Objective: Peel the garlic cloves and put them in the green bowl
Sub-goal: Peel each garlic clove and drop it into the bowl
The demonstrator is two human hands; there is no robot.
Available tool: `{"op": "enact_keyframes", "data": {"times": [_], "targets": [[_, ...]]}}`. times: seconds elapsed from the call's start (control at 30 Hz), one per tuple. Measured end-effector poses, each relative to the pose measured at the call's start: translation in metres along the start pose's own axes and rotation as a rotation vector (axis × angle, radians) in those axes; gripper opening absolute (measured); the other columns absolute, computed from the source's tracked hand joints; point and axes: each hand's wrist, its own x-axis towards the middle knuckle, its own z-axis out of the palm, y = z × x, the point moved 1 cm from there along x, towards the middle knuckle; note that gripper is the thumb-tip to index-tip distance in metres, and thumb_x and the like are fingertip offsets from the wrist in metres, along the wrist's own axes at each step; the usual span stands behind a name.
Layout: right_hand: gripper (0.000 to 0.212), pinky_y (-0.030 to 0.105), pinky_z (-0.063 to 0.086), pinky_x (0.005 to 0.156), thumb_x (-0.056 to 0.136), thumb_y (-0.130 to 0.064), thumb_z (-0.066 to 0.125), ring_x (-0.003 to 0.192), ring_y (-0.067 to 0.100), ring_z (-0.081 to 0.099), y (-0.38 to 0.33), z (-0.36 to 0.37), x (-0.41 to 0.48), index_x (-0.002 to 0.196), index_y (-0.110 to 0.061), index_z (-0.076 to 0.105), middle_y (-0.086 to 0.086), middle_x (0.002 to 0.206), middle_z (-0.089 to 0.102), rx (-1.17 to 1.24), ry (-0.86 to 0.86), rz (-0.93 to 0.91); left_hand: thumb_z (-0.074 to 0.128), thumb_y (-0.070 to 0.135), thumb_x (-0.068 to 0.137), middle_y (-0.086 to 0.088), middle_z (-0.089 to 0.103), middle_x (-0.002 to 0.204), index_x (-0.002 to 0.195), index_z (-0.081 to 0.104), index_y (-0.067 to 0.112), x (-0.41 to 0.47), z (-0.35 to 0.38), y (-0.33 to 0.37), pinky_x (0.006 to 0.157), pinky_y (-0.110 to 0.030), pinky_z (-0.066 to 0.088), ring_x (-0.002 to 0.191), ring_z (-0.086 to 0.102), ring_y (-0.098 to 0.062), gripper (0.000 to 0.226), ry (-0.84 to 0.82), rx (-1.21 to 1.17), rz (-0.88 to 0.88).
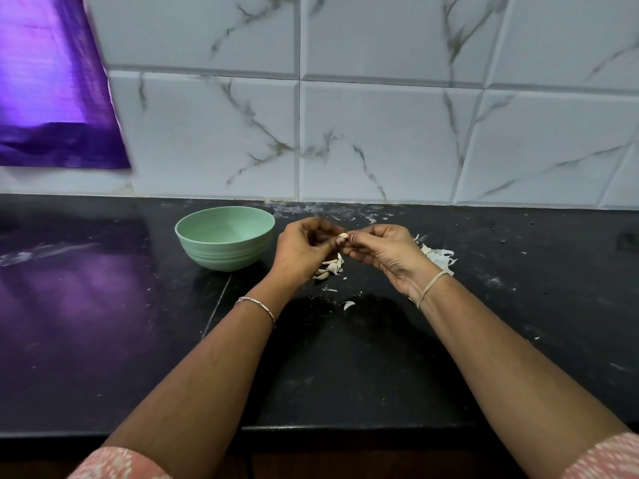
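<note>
A pale green bowl (224,238) stands on the black counter, just left of my hands; what I see of its inside looks bare. My left hand (304,250) and my right hand (383,252) meet above the counter, and both pinch one small garlic clove (343,235) between fingertips. Under my hands lies a small heap of garlic cloves (330,267). I cannot tell whether those are peeled.
A pile of white garlic skins (437,257) lies right of my right hand, with loose flakes (349,304) nearer me. The black counter (518,305) ends at a tiled wall behind. A purple sheet (52,81) hangs at the upper left.
</note>
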Motion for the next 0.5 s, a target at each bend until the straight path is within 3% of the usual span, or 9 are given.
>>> {"op": "enact_keyframes", "data": {"times": [0.3,0.5], "targets": [[0.004,0.019,0.057,0.060,0.085,0.000,0.068,0.065,0.017,0.071,-0.0026,-0.0007,-0.0021,0.081,0.002,0.068,0.013,0.073,0.071,0.037,-0.021,0.019,0.074,0.003,0.083,0.003,0.072,0.071,0.081,0.070,0.018,0.0012,-0.0003,0.0012,0.070,-0.023,0.056,0.066,0.068,-0.008,0.016,0.007,-0.020,-0.020],[0.008,0.019,0.057,0.059,0.084,0.001,0.069,0.062,0.015,0.070,-0.0026,-0.0017,-0.0015,0.077,0.001,0.066,0.011,0.069,0.071,0.018,-0.008,0.014,0.073,0.003,0.083,-0.008,0.072,0.077,0.084,0.070,0.015,-0.0004,0.0004,0.0023,0.075,-0.029,0.058,0.073,0.068,-0.019,0.012,-0.028,-0.065,-0.049]]}}
